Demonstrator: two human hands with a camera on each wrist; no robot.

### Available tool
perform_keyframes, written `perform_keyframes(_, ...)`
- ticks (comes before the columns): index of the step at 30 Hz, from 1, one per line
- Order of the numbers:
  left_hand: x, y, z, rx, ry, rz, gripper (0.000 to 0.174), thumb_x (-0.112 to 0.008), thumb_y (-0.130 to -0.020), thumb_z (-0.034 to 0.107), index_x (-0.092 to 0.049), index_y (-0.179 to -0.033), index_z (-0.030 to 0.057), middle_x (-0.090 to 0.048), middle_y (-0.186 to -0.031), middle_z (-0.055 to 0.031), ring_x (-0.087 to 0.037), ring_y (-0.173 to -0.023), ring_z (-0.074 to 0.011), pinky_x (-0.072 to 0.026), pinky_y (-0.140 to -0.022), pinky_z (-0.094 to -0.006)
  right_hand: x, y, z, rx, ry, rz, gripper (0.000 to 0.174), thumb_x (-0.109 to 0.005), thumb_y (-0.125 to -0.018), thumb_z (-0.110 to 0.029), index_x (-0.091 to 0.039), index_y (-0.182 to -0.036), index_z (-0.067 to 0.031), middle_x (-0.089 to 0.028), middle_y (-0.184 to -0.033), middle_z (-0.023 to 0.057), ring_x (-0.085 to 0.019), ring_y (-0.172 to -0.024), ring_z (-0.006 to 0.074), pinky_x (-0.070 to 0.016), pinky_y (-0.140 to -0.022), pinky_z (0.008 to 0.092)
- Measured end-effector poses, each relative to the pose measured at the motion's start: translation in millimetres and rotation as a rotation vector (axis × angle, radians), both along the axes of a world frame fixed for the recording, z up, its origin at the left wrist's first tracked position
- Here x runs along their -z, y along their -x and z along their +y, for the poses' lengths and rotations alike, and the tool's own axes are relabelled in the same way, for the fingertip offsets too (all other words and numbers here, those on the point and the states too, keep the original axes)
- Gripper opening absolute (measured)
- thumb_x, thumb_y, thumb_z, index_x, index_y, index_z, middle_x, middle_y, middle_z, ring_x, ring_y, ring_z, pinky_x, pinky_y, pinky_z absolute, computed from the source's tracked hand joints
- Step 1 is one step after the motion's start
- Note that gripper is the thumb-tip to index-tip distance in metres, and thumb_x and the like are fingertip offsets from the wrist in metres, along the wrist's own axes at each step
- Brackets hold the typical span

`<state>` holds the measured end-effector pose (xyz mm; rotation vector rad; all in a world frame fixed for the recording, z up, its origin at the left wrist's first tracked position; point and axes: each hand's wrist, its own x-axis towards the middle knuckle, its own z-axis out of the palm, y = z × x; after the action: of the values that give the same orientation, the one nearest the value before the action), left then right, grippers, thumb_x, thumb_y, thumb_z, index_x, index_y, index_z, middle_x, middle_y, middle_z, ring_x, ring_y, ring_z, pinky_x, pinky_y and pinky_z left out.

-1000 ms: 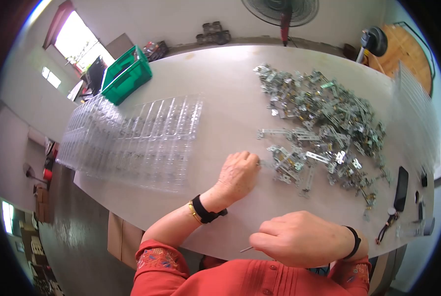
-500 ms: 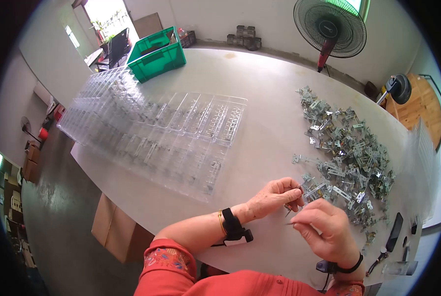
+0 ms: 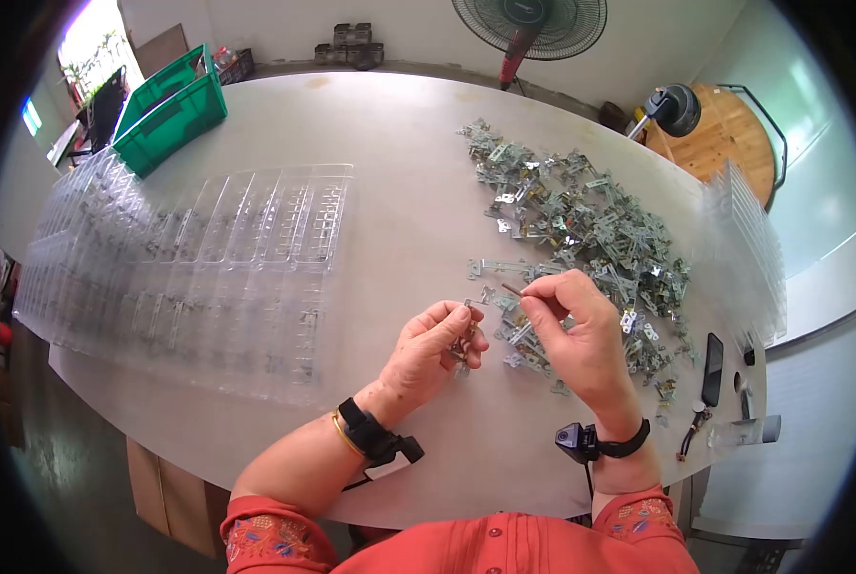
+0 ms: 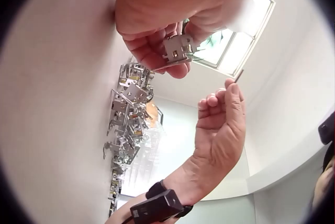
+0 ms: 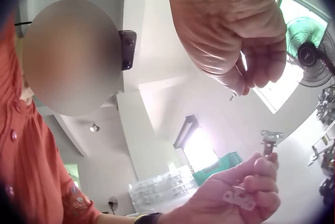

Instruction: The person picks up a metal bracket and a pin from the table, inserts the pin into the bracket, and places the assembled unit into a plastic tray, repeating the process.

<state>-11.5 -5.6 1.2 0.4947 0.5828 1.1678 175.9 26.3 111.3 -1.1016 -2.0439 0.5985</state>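
Note:
My left hand [image 3: 418,356] grips a small metal bracket [image 4: 179,47] with fixed fittings between thumb and fingers; part of it sticks out past the fingertips. To its right, my right hand [image 3: 581,330] pinches a thin dark rod [image 3: 511,289] between thumb and forefinger, its tip pointing toward the left hand. In the left wrist view, a gap separates the right hand [image 4: 217,124] from the bracket. Just beyond both hands lies a heap of similar metal brackets [image 3: 581,215], with a few loose pieces at its near edge.
Clear plastic compartment trays [image 3: 227,273] holding metal parts cover the table's left side, near a green crate [image 3: 174,115]. More clear trays [image 3: 748,253] stand at the right, close to a phone [image 3: 712,368] and a clear cylinder [image 3: 742,432]. A fan [image 3: 533,29] stands behind.
My left hand has gone from the heap's near edge to hold a bracket in front of it. The right hand has risen from the table's front, carrying the rod. The head view has shifted.

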Motion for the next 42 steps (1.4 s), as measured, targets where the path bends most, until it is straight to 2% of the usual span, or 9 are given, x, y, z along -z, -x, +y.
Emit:
perform_keyframes(14,1,0,-1,0.029,-0.039,0.061,0.022,-0.057,-0.105,0.026,-0.063,-0.112,0.0062,-0.068,-0.087,-0.0083,-0.062,-0.073,-0.0146,-0.0503,-0.067,-0.0288,13,-2,-6,0.041,0.045,-0.067,0.009,-0.072,-0.089,-0.003,-0.069,-0.097,-0.0052,-0.065,-0.091,0.0068,-0.066,-0.072,0.0173,-0.0527,-0.060,0.0304)
perform_keyframes(19,-1,-4,-4,0.036,-0.142,0.076,0.020,-0.064,-0.101,0.024,-0.065,-0.111,0.0061,-0.069,-0.089,-0.0048,-0.064,-0.076,-0.0116,-0.0498,-0.066,-0.0249,6,-2,-13,0.021,0.066,-0.080,0.014,-0.072,-0.089,-0.004,-0.068,-0.103,-0.0051,-0.066,-0.094,0.0087,-0.067,-0.073,0.0196,-0.0533,-0.063,0.0316)
perform_keyframes(22,-1,-4,-5,0.045,-0.151,0.097,0.019,-0.065,-0.101,0.020,-0.064,-0.112,0.0046,-0.068,-0.090,-0.0043,-0.064,-0.079,-0.0117,-0.0513,-0.068,-0.0261,1,-2,-15,-0.015,0.135,-0.083,0.016,-0.071,-0.090,-0.006,-0.067,-0.106,-0.0041,-0.066,-0.095,0.0101,-0.068,-0.075,0.0207,-0.0535,-0.065,0.0322)
perform_keyframes(32,-5,-5,-7,0.069,-0.234,0.252,0.017,-0.064,-0.101,0.018,-0.064,-0.113,0.0050,-0.068,-0.092,-0.0052,-0.063,-0.081,-0.0118,-0.0512,-0.069,-0.0268,5,-1,-18,-0.032,0.154,-0.117,0.009,-0.068,-0.092,-0.006,-0.068,-0.100,-0.0028,-0.062,-0.094,0.0111,-0.064,-0.079,0.0236,-0.0521,-0.071,0.0334)
perform_keyframes(35,-7,-3,-8,0.135,-0.286,0.333,0.024,-0.067,-0.100,0.024,-0.064,-0.113,0.0030,-0.068,-0.092,-0.0032,-0.063,-0.080,-0.0096,-0.0517,-0.069,-0.0264,9,0,-17,-0.054,0.097,-0.050,0.009,-0.067,-0.092,-0.006,-0.067,-0.100,-0.0030,-0.059,-0.093,0.0094,-0.062,-0.081,0.0236,-0.0514,-0.073,0.0338)
perform_keyframes(38,-6,-3,-7,0.171,-0.233,0.309,0.024,-0.066,-0.101,0.024,-0.065,-0.113,0.0043,-0.069,-0.092,-0.0032,-0.063,-0.078,-0.0098,-0.0503,-0.068,-0.0253,12,-1,-13,-0.088,-0.062,0.052,0.008,-0.067,-0.094,-0.006,-0.067,-0.101,-0.0028,-0.059,-0.095,0.0089,-0.062,-0.082,0.0199,-0.0504,-0.070,0.0305)
perform_keyframes(40,-5,-4,-6,0.074,-0.124,0.081,0.018,-0.061,-0.103,0.024,-0.064,-0.110,0.0072,-0.068,-0.088,-0.0062,-0.062,-0.077,-0.0140,-0.0494,-0.067,-0.0273,10,-2,-12,-0.009,-0.014,0.155,0.008,-0.067,-0.095,-0.007,-0.066,-0.102,-0.0025,-0.062,-0.090,0.0077,-0.062,-0.076,0.0152,-0.0487,-0.064,0.0273)
perform_keyframes(41,-5,-3,-5,0.075,-0.126,0.083,0.018,-0.061,-0.103,0.024,-0.064,-0.110,0.0072,-0.068,-0.088,-0.0062,-0.062,-0.077,-0.0140,-0.0494,-0.067,-0.0273,10,-3,-12,-0.009,-0.016,0.156,0.008,-0.067,-0.095,-0.007,-0.066,-0.102,-0.0025,-0.062,-0.090,0.0077,-0.062,-0.076,0.0152,-0.0487,-0.064,0.0273)
perform_keyframes(42,-5,0,-4,0.082,-0.097,0.076,0.019,-0.060,-0.103,0.025,-0.064,-0.110,0.0080,-0.068,-0.087,-0.0066,-0.062,-0.075,-0.0149,-0.0488,-0.068,-0.0286,9,-7,-12,0.010,0.121,0.156,0.008,-0.067,-0.095,-0.007,-0.067,-0.102,-0.0029,-0.064,-0.084,0.0067,-0.062,-0.071,0.0133,-0.0479,-0.061,0.0266)
